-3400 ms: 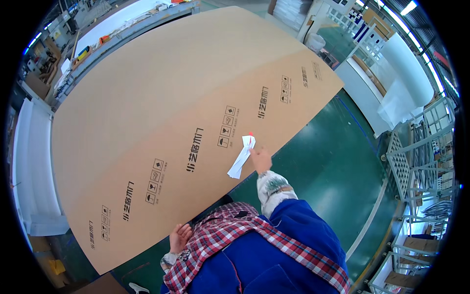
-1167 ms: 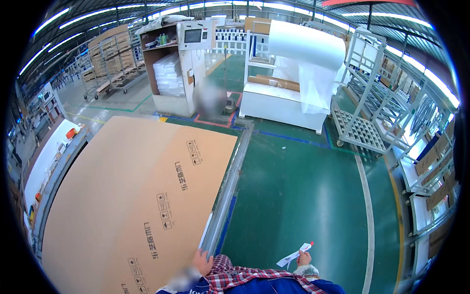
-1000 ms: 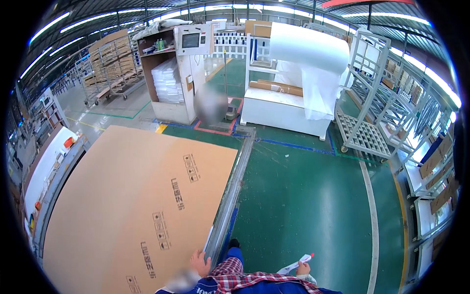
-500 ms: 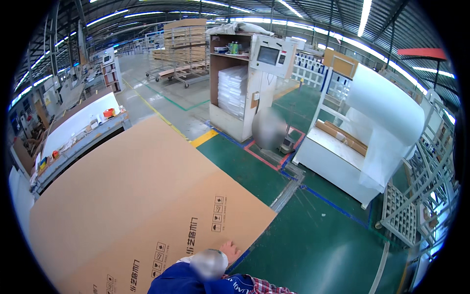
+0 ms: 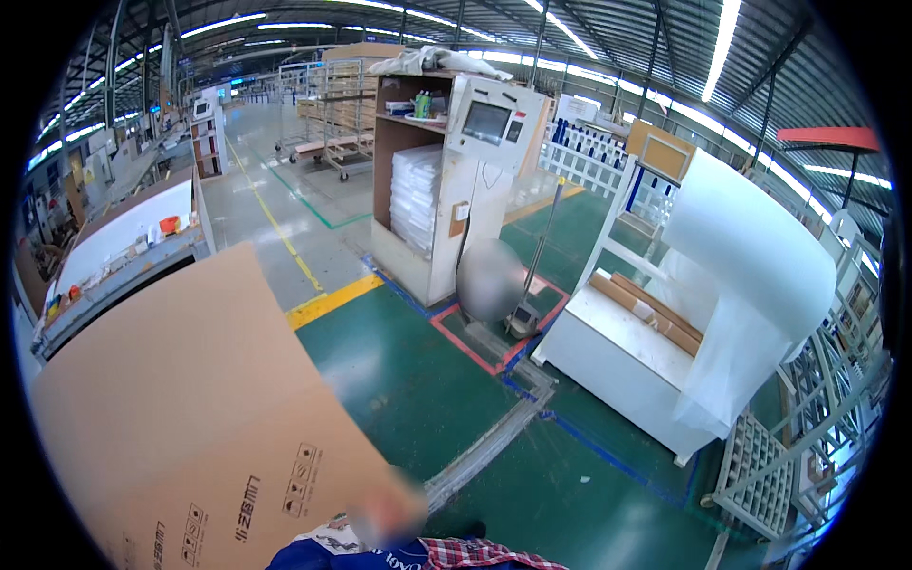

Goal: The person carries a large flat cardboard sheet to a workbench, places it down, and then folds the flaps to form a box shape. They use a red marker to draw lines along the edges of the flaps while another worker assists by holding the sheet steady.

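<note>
A large brown cardboard sheet (image 5: 180, 380) with black printed marks fills the lower left. Its right edge curves down toward me. At the near right corner of the sheet is my right hand (image 5: 388, 513), blurred, seemingly closed on the edge; the single fingers cannot be made out. Just below it show a blue garment and a red plaid sleeve (image 5: 484, 553). My left hand does not show.
To the left stands a workbench (image 5: 123, 275) with small items. Ahead is a cabinet (image 5: 442, 228) holding white stacked packs, with a control screen. A white stand (image 5: 617, 370) carries a big foam roll (image 5: 750, 256) at right, beside metal racks (image 5: 760, 475). The floor (image 5: 418, 380) is green.
The cardboard sheet has shifted left and toward me, uncovering more green floor and the yellow line. My right hand has moved left and down with its edge. The view has turned slightly right.
</note>
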`<control>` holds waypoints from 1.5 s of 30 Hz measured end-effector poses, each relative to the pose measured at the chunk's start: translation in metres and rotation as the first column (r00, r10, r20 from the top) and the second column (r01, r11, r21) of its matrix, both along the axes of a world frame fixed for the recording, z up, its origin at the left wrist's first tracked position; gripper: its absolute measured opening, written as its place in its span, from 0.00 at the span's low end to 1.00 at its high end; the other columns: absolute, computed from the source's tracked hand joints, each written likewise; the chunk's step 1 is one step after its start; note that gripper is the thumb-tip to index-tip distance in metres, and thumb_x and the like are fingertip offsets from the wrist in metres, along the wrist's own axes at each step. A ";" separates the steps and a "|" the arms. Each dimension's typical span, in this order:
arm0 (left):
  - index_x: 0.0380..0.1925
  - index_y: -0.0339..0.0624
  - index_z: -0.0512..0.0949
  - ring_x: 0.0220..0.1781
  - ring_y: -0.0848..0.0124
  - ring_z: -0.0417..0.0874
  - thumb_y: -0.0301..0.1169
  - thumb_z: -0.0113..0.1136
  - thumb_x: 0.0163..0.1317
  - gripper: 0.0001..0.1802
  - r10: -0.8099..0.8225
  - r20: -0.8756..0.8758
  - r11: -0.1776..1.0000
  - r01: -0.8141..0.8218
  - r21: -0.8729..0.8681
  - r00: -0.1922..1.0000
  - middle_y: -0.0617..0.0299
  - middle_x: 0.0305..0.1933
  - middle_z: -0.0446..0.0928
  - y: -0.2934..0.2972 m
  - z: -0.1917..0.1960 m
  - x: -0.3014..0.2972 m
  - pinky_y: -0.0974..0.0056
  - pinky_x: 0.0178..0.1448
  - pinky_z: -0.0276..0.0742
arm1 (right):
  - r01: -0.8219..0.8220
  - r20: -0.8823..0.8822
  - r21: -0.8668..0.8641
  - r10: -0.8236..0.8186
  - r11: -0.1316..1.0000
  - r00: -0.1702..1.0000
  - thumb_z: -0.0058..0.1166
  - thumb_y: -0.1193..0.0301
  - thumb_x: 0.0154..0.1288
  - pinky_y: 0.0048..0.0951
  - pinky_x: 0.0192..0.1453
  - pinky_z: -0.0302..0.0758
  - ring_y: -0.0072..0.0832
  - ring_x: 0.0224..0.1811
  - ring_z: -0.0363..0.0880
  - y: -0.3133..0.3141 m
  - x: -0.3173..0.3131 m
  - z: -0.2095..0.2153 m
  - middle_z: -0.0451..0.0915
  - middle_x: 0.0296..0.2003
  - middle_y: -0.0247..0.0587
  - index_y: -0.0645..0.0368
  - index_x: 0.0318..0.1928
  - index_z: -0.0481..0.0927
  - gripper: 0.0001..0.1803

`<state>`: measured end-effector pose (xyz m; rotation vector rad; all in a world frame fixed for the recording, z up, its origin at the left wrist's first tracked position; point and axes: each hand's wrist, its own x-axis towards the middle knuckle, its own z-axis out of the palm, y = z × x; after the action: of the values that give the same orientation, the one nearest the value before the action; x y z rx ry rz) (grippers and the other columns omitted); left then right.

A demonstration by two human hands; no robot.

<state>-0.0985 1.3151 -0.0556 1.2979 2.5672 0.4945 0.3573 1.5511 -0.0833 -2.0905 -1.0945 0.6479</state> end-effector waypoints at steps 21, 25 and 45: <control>0.29 0.46 0.80 0.52 0.48 0.70 0.52 0.55 0.42 0.23 0.478 0.186 0.773 -0.310 -0.553 0.859 0.47 0.50 0.71 0.129 -0.158 -0.108 0.44 0.52 0.65 | -0.363 -0.495 0.026 0.328 0.931 0.805 0.49 0.73 0.53 0.26 0.07 0.61 0.26 0.07 0.67 0.367 -0.248 -0.143 0.72 0.13 0.45 0.64 0.16 0.68 0.12; 0.31 0.46 0.80 0.48 0.49 0.74 0.52 0.53 0.47 0.22 0.453 0.278 0.783 -0.228 -0.579 0.847 0.47 0.46 0.74 0.213 -0.161 -0.182 0.46 0.51 0.68 | -0.566 -0.338 0.225 0.609 0.793 0.718 0.47 0.74 0.53 0.27 0.14 0.67 0.28 0.16 0.72 0.457 -0.309 -0.080 0.75 0.19 0.47 0.65 0.25 0.71 0.05; 0.39 0.41 0.80 0.29 0.69 0.79 0.48 0.55 0.53 0.22 0.833 0.547 0.463 -0.646 -0.607 0.084 0.59 0.31 0.80 0.383 -0.154 -0.270 0.66 0.36 0.75 | -0.618 -0.981 -0.154 -0.044 0.771 0.189 0.40 0.80 0.61 0.32 0.39 0.80 0.41 0.39 0.77 0.751 -0.705 -0.048 0.74 0.40 0.52 0.72 0.47 0.66 0.14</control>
<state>-0.3688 1.6985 -0.2092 -0.5196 2.0654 0.7120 -0.3477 2.3018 -0.1316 -1.2049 -0.5196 2.3328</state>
